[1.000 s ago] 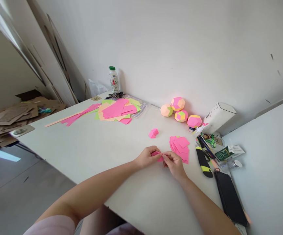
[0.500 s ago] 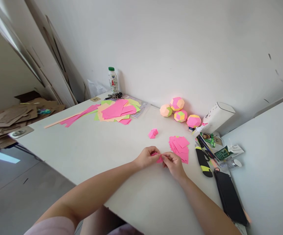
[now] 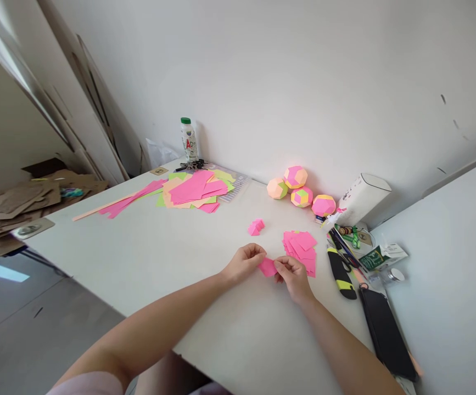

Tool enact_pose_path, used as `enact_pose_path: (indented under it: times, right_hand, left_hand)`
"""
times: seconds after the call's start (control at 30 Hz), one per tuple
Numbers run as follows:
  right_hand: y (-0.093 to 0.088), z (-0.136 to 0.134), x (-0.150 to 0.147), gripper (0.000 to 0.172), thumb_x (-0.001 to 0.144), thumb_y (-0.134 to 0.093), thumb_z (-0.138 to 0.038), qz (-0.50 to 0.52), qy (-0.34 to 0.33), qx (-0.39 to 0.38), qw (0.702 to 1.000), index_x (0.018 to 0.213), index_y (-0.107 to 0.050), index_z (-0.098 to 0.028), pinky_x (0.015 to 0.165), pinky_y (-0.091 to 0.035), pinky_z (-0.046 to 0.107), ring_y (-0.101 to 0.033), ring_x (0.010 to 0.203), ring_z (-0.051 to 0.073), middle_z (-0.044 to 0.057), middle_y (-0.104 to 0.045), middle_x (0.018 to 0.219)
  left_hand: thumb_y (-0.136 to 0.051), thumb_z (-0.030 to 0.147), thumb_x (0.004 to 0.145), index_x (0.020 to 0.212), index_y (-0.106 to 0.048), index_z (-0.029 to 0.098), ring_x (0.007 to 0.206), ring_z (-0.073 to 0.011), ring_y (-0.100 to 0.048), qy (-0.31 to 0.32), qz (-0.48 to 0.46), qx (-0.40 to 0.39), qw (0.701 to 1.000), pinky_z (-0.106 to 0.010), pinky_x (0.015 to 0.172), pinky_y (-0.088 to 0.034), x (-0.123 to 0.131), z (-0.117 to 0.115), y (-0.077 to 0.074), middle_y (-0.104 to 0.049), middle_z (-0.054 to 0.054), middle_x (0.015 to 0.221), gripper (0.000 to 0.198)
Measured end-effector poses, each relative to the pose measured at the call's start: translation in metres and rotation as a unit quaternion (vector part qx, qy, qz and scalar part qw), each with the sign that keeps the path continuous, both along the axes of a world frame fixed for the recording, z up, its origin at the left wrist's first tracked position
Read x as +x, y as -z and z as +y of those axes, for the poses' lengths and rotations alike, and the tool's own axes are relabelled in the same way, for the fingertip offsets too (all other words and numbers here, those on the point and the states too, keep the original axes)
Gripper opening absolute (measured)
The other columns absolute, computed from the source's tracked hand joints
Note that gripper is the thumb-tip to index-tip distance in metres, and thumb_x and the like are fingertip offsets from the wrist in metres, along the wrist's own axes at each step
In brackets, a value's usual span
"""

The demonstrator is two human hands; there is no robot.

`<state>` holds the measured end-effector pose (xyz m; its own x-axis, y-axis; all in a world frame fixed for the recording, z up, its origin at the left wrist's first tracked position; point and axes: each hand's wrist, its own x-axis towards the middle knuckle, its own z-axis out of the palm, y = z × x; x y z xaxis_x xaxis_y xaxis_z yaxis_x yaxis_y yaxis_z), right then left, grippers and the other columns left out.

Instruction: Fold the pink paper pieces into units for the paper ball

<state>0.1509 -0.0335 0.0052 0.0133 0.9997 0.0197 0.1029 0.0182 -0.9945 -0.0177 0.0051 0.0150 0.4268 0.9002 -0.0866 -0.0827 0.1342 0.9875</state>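
Observation:
A small pink paper piece [image 3: 268, 267] is pinched between my two hands just above the white table [image 3: 147, 258]. My left hand [image 3: 244, 262] grips its left edge with curled fingers, and my right hand [image 3: 291, 276] pinches its right edge. Just behind my right hand lies a pile of small pink paper squares [image 3: 301, 248]. A folded pink paper unit [image 3: 256, 226] sits on the table a little beyond my left hand.
Four paper polyhedron balls [image 3: 299, 190] stand by the wall. A spread of pink, green and orange sheets [image 3: 194, 188] lies far left near a bottle [image 3: 189, 139]. A white box [image 3: 363, 198], black-and-yellow cutter [image 3: 342, 274], black case [image 3: 386, 332] and clutter crowd the right.
The pink piece has been opened out flatter between my fingers, showing more of its face. Both hands stay at the same spot on the table.

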Motion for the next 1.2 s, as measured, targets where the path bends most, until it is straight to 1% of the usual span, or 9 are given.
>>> enact_pose_path:
  times: [0.13, 0.2, 0.3, 0.47, 0.67, 0.8, 0.9, 1.07, 1.2]
  right_hand:
    - [0.001, -0.001, -0.002, 0.017, 0.077, -0.061, -0.034, -0.012, -0.035, 0.01, 0.999, 0.073, -0.062, -0.018, 0.049, -0.046, 0.025, -0.057, 0.05, 0.013, 0.0, -0.063, 0.06]
    - [0.001, -0.002, -0.003, 0.016, 0.077, -0.06, -0.033, -0.018, -0.046, 0.008, 0.999, 0.072, -0.061, -0.018, 0.049, -0.047, 0.025, -0.057, 0.051, 0.014, 0.0, -0.062, 0.061]
    - [0.002, -0.003, -0.003, 0.014, 0.076, -0.059, -0.029, -0.017, -0.045, 0.005, 0.999, 0.068, -0.059, -0.018, 0.049, -0.046, 0.024, -0.056, 0.051, 0.013, -0.002, -0.059, 0.059]
    - [0.002, -0.002, 0.0, 0.013, 0.075, -0.055, -0.022, 0.038, -0.009, 0.004, 0.999, 0.063, -0.052, -0.019, 0.045, -0.041, 0.023, -0.051, 0.045, 0.011, -0.005, -0.053, 0.051]
    - [0.004, 0.003, 0.005, 0.018, 0.082, -0.05, -0.029, 0.13, 0.037, 0.029, 0.99, 0.066, -0.046, -0.02, 0.043, -0.036, 0.023, -0.05, 0.045, 0.012, -0.002, -0.059, 0.054]
    - [0.005, 0.003, 0.003, 0.019, 0.082, -0.056, -0.037, 0.079, -0.009, 0.02, 0.997, 0.074, -0.051, -0.02, 0.046, -0.038, 0.023, -0.05, 0.047, 0.012, -0.004, -0.056, 0.054]
    - [0.006, 0.001, 0.001, 0.021, 0.08, -0.06, -0.038, 0.029, -0.036, 0.02, 0.999, 0.072, -0.054, -0.019, 0.048, -0.039, 0.023, -0.049, 0.047, 0.012, -0.005, -0.052, 0.052]
    - [0.006, 0.0, 0.001, 0.019, 0.08, -0.06, -0.034, 0.011, -0.041, 0.026, 0.999, 0.069, -0.059, -0.018, 0.049, -0.039, 0.023, -0.048, 0.049, 0.012, -0.003, -0.052, 0.054]
    - [0.007, 0.0, 0.001, 0.018, 0.079, -0.06, -0.029, 0.018, -0.024, 0.022, 0.999, 0.065, -0.061, -0.018, 0.05, -0.039, 0.024, -0.048, 0.05, 0.012, -0.002, -0.053, 0.053]
  left_hand:
    - [-0.058, 0.032, 0.073, 0.073, -0.057, 0.016, 0.063, -0.0142, -0.058, 0.056, 0.058, 0.035, 0.996, -0.024, 0.056, -0.043, 0.002, -0.002, 0.002, -0.062, -0.002, 0.068, 0.016]
    - [-0.058, 0.031, 0.073, 0.071, -0.057, 0.016, 0.061, -0.0139, -0.057, 0.066, 0.086, 0.044, 0.993, -0.024, 0.054, -0.041, 0.003, -0.003, 0.003, -0.062, -0.002, 0.065, 0.015]
    - [-0.057, 0.03, 0.072, 0.07, -0.057, 0.016, 0.058, -0.0126, -0.053, 0.07, 0.095, 0.045, 0.992, -0.023, 0.052, -0.038, 0.004, -0.004, 0.004, -0.06, -0.001, 0.063, 0.014]
    - [-0.058, 0.032, 0.073, 0.07, -0.053, 0.016, 0.055, -0.0104, -0.048, 0.067, 0.043, 0.008, 0.997, -0.023, 0.053, -0.036, 0.005, -0.003, 0.007, -0.054, 0.001, 0.062, 0.017]
    - [-0.059, 0.039, 0.073, 0.069, -0.049, 0.016, 0.051, -0.0079, -0.04, 0.027, -0.014, -0.028, 0.999, -0.022, 0.051, -0.032, 0.005, 0.002, 0.01, -0.047, 0.004, 0.059, 0.026]
    - [-0.059, 0.04, 0.073, 0.069, -0.049, 0.016, 0.053, -0.0088, -0.043, 0.03, -0.016, -0.019, 0.999, -0.023, 0.053, -0.034, 0.006, 0.002, 0.01, -0.048, 0.003, 0.06, 0.026]
    - [-0.059, 0.037, 0.073, 0.07, -0.05, 0.016, 0.056, -0.0095, -0.045, 0.034, 0.0, -0.014, 0.999, -0.023, 0.055, -0.036, 0.005, 0.001, 0.008, -0.05, 0.003, 0.062, 0.023]
    - [-0.058, 0.032, 0.072, 0.071, -0.056, 0.015, 0.058, -0.0103, -0.047, 0.059, 0.052, 0.016, 0.997, -0.023, 0.055, -0.036, 0.004, -0.001, 0.006, -0.055, 0.001, 0.065, 0.017]
    - [-0.057, 0.03, 0.073, 0.07, -0.055, 0.016, 0.059, -0.0106, -0.048, 0.068, 0.036, 0.015, 0.997, -0.023, 0.056, -0.036, 0.004, -0.001, 0.008, -0.056, 0.001, 0.065, 0.015]
